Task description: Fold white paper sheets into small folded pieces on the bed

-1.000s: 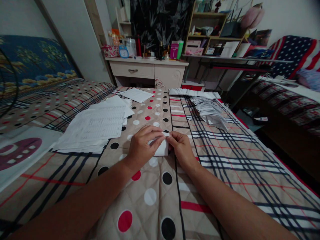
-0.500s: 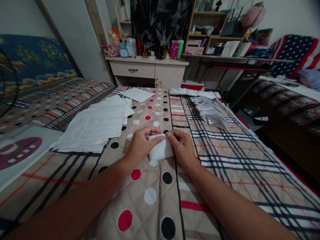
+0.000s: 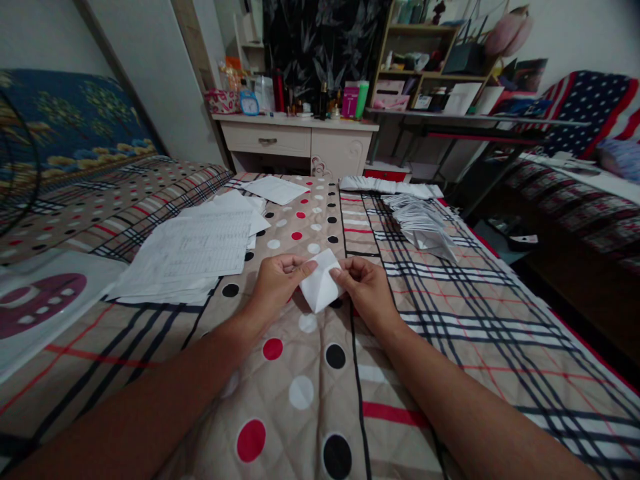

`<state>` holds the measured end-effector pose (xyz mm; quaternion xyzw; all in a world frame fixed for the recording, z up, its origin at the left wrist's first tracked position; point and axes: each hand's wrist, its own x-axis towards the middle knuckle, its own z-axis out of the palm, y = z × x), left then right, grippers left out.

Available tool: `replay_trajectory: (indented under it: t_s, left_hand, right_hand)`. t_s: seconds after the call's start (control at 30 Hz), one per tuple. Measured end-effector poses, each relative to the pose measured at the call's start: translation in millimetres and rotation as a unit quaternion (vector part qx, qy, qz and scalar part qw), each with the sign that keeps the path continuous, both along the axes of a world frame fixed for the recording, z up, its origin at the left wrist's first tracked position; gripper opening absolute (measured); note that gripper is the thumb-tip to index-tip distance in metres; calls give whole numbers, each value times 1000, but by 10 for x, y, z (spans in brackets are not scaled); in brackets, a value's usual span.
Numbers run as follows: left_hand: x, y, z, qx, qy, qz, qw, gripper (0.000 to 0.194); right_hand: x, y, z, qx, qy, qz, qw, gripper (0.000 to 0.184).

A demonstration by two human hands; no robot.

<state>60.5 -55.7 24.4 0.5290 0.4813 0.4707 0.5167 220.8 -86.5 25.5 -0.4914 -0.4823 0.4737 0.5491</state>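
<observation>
Between my two hands is a small folded piece of white paper [image 3: 320,283], its corners pointing up and down and crease lines running across it. My left hand [image 3: 280,279] pinches its left edge, thumb on top and fingers curled behind. On the opposite edge my right hand [image 3: 364,283] grips the paper the same way, thumb tip near its middle. The fingertips under the paper are hidden. Both hands are just above the dotted, checked quilt [image 3: 310,373].
Left lies a pile of printed sheets [image 3: 200,243], with another sheet [image 3: 277,189] beyond it. A bag with a purple print [image 3: 45,300] is at far left. To the right sit a row of folded papers [image 3: 417,223] and a long white paper strip [image 3: 390,185]. A dresser [image 3: 295,137] stands behind.
The folded paper has turned from lying flat with a level top edge to a diamond position with creases showing. My hands have shifted to its left and right edges.
</observation>
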Motion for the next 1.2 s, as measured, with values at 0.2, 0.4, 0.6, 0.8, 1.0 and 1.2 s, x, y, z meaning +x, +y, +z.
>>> replay_trajectory:
  t_s: [0.2, 0.4, 0.6, 0.8, 1.0, 1.2]
  left_hand:
    - [-10, 1, 54, -35, 59, -111, 991, 28]
    - [-5, 79, -102, 56, 105, -45, 992, 30]
    - [13, 111, -112, 178, 268, 1, 947, 46]
    - [-18, 78, -106, 244, 399, -9, 884, 68]
    - [-22, 56, -103, 242, 435, -52, 866, 92]
    - [-13, 82, -73, 210, 461, -80, 858, 100]
  right_hand:
    - [104, 81, -70, 18, -66, -20, 997, 17]
    - [179, 154, -111, 14, -81, 32, 996, 26]
    - [222, 211, -136, 70, -273, -23, 959, 23]
    - [229, 168, -130, 86, -424, -38, 901, 33]
    - [155, 99, -90, 74, -457, -17, 886, 58]
    - [150, 129, -70, 34, -452, -27, 891, 59]
